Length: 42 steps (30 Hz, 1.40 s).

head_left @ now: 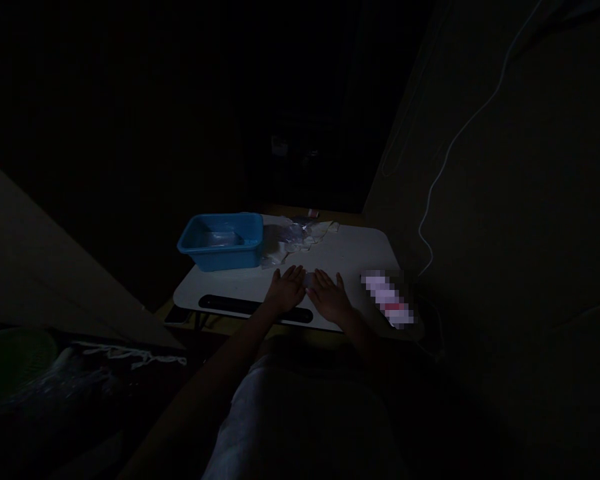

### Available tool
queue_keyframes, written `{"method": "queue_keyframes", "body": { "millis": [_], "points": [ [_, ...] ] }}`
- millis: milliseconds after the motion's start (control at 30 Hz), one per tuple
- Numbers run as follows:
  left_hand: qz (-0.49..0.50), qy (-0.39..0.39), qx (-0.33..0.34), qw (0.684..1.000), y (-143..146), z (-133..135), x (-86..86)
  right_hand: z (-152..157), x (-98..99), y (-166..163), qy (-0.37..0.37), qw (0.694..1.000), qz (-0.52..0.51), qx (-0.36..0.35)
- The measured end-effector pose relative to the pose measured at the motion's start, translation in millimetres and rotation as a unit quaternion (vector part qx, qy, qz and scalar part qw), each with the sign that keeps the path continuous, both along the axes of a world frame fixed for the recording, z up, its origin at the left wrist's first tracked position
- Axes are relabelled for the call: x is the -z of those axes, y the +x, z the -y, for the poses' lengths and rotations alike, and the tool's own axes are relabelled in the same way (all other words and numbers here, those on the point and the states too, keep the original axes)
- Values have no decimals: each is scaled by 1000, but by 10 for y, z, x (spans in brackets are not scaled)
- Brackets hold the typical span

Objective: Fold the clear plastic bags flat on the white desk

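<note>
In the head view, the left hand (286, 289) and the right hand (330, 297) are laid flat on the desk (230, 283), fingers spread, each grip released, with a small pale object (309, 280) pressed between them — too dim to identify. Even, light pressure seems advisable. A blue tub (221, 241) and crumpled plastic (293, 237) are seen behind; a white cable (455, 143) hangs in the dark room.

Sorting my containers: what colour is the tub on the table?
Blue. The tub shows in the head view, beyond the left hand and right hand.
</note>
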State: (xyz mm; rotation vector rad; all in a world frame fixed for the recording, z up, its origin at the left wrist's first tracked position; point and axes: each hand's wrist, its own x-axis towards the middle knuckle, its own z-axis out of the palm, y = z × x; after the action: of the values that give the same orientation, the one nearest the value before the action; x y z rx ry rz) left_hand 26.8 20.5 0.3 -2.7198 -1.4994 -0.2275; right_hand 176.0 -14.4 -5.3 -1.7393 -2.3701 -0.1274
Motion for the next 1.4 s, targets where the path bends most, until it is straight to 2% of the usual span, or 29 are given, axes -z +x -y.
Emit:
{"method": "queue_keyframes", "body": {
  "millis": [367, 433, 833, 1200, 1400],
  "points": [
    [4, 8, -4, 1000, 3, -11, 37, 24, 39, -14, -8, 985, -28, 169],
    [5, 6, -3, 1000, 2, -10, 33, 27, 36, -13, -4, 983, -31, 181],
    [11, 21, -1, 1000, 0, -6, 48, 34, 48, -8, 18, 985, -32, 170],
    [9, 8, -1, 1000, 0, -4, 23, 69, 81, 43, 35, 993, 49, 101],
    [12, 10, 1, 1000, 1, 8, 13, 62, 73, 33, 35, 990, 55, 122]
  ]
}}
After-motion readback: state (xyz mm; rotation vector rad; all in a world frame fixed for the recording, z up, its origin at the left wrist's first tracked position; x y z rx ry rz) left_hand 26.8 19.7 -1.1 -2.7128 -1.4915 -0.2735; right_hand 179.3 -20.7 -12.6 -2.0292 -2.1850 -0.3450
